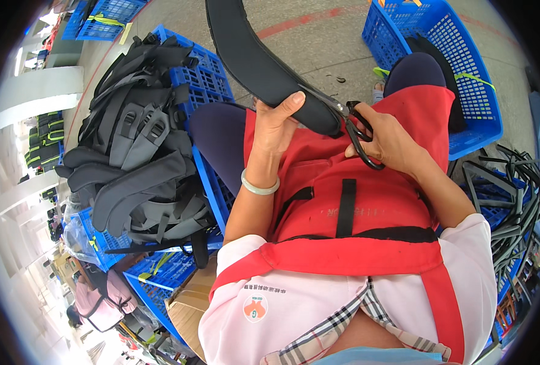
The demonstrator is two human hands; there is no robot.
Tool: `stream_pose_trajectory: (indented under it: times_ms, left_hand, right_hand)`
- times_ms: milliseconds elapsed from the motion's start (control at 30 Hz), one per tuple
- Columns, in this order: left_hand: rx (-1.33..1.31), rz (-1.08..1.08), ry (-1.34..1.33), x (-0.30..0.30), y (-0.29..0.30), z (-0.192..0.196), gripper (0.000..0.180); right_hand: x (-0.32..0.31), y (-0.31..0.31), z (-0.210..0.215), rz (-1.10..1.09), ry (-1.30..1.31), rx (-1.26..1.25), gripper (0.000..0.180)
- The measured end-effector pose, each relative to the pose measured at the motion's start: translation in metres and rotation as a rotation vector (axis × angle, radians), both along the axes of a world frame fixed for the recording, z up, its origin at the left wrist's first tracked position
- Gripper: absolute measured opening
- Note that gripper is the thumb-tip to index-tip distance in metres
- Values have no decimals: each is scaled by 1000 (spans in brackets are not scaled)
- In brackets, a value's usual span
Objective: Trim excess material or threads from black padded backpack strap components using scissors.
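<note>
A long, curved black padded strap (252,58), like a backpack shoulder strap, reaches from the top of the view down over my lap. My left hand (275,126) grips it near its rounded lower end, thumb on top and fingers underneath. In my right hand (390,135) is a pair of scissors (342,109) with black handles, my fingers in the loops. The blades point up and left and lie along the strap's edge. Whether they touch the fabric or are fully closed, I cannot tell. A red apron (367,164) covers my lap below both hands.
Left of me, grey and black padded straps (121,188) are heaped beside and over blue crates (208,76). Another blue crate (477,118) with dark pieces inside stands at right, above a tangle of black strips (507,207). A cardboard box (191,304) is at lower left.
</note>
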State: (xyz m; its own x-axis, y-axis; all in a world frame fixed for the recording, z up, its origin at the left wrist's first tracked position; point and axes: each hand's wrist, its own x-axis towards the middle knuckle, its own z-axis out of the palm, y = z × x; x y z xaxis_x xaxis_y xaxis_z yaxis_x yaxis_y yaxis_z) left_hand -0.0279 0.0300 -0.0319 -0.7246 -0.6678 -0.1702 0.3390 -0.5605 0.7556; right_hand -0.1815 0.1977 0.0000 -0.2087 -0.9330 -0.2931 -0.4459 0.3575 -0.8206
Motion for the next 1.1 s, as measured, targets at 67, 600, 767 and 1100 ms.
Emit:
stream_pose_trajectory:
  times_ms: [67,600,767,1100]
  left_hand:
    - [17,-3,19,-1,1,1,18]
    - [31,-68,65,4,-3,-12,22]
    - [180,-138,177,4,-7,3,25]
    - [66,-91,88,6,-16,-20,24]
  right_hand:
    - [-1,-1,1,-6,-32,47,70]
    - [1,-4,0,-71,-12,33,55]
    - [-5,1,-9,-72,89,-45,53]
    - [3,-4,-25,-77,189,-165,44]
